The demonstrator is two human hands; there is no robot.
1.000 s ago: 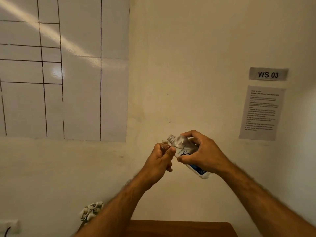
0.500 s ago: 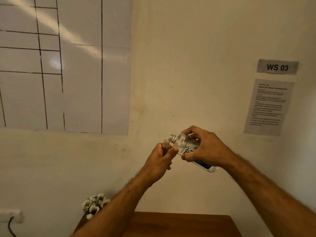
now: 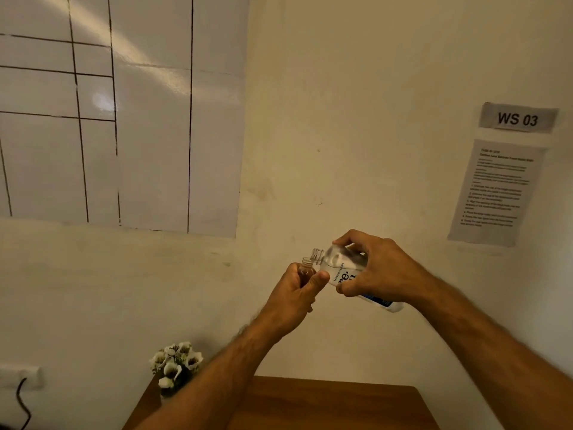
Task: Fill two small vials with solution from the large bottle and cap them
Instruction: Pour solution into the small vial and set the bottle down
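A cream-painted plaster wall (image 3: 356, 135) fills most of the view. A large glossy white sheet ruled with dark lines (image 3: 148, 119) is fixed to its upper left portion. On the right, a grey printed instruction sheet (image 3: 496, 192) is posted below a small grey label marked "WS 03" (image 3: 517, 118); the body text of the sheet is too small to be read.

A brown wooden surface (image 3: 341, 405) is visible at the bottom edge, between the two forearms. A small bunch of white artificial flowers (image 3: 175, 366) stands at its left corner, against the wall. A white wall socket with a black cable (image 3: 20, 386) is located at the far lower left.

The large clear plastic bottle with a white and blue label (image 3: 344, 271) is held in the air in front of the wall, well above the surface. It is gripped around its body by the right hand (image 3: 379, 274), fingers over the top and thumb underneath. The bottle is tilted, with its uncapped threaded neck pointing up and to the left.

The small clear amber-tinted vial (image 3: 307, 266) is held roughly upright in the left hand (image 3: 294, 293), which is closed around it, thumb pressed against its side. The open vial mouth is positioned just beside and slightly below the bottle neck. Whether liquid is flowing cannot be determined.
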